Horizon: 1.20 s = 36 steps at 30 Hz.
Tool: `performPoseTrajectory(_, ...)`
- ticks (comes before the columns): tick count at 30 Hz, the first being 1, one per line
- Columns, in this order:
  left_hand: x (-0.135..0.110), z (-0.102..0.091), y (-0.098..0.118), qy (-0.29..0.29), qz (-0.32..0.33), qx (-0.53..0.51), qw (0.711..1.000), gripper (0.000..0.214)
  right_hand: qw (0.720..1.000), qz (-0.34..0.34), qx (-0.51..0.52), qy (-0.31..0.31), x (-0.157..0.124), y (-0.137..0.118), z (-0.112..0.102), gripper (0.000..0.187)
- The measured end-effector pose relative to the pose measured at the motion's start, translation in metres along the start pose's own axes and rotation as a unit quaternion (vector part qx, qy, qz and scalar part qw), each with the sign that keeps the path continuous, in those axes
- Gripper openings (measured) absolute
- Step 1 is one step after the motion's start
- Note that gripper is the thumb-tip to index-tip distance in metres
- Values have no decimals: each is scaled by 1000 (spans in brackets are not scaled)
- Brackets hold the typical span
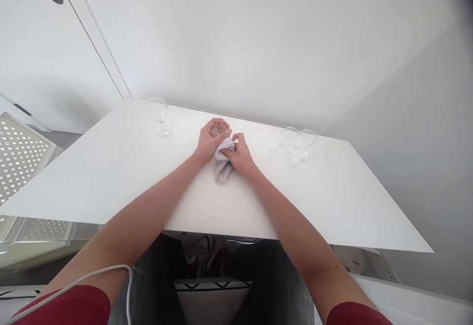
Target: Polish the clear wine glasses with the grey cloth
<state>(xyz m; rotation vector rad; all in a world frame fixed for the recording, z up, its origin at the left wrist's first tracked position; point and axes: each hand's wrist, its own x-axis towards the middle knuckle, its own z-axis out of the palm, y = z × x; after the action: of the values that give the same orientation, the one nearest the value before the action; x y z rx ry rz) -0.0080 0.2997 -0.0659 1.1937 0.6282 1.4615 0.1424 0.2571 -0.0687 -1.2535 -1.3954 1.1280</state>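
Observation:
Near the middle of the white table, my left hand [211,140] curls around the bowl of a clear wine glass [219,130], which lies tilted between my hands. A pale grey cloth [223,167] is pinched in my right hand [240,155], its loose end hanging down towards the table. The cloth presses against the glass on the right hand's side. The lower part of the glass is hidden by the cloth and fingers.
One stemmed glass [158,115] stands upright at the table's [221,211] back left. Several more glasses [305,140] stand in a cluster at the right. A white wall [236,44] rises behind the table. A perforated white basket [22,152] sits at the left, and a white cable [111,269] crosses my left arm.

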Motion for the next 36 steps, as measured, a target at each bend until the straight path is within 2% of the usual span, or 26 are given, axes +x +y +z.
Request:
performPoseTrajectory(4, 3, -2, -4, 14, 16, -19, 1000, 37, 999, -12, -37, 29, 3, 8, 4, 58)
performPoseTrajectory(8, 4, -3, -5, 21, 15, -33, 999, 35, 997, -32, 5, 70, 8, 13, 3, 47)
performPoseTrajectory(11, 3, -2, -4, 4, 28, -35, 999, 34, 986, 26, 125, 103, 11, 14, 3, 57)
performPoseTrajectory(14, 2, -1, -4, -14, 30, -36, 999, 34, 956, 121, 235, 128, 13, 10, 2, 64)
performPoseTrajectory(16, 1, -1, -3, -23, 22, -39, 999, 34, 945, 132, 263, 145, 13, 7, 1, 63)
performPoseTrajectory(18, 0, 0, -2, -23, 20, -34, 999, 34, 947, 120, 263, 142, 11, 4, 1, 60)
performPoseTrajectory(20, 0, 0, 1, 0, 25, -20, 1000, 33, 957, 114, 251, 92, 8, 0, 0, 59)
performPoseTrajectory(23, 0, 0, 6, 50, 10, -11, 999, 33, 967, 105, 222, -64, 1, -4, -2, 59)
performPoseTrajectory(24, 0, -1, 7, 49, -1, -17, 999, 33, 964, 109, 212, -113, -1, -5, -4, 59)
performPoseTrajectory(26, -1, -2, 8, 8, -27, -38, 999, 34, 951, 144, 202, -187, -6, -6, -6, 59)
performPoseTrajectory(29, 0, -3, 7, -70, -55, -61, 994, 35, 934, 186, 194, -237, -9, -5, -8, 55)
performPoseTrajectory(31, 1, -4, 4, -63, -47, -60, 995, 34, 949, 155, 164, -219, -9, -4, -7, 51)
performPoseTrajectory(34, 2, -3, 1, -1, 3, -29, 1000, 32, 994, 35, 22, -103, -4, -1, -1, 39)
performPoseTrajectory(36, 3, -2, 2, 17, 23, -21, 999, 34, 998, -21, -53, -32, -2, 1, 3, 29)
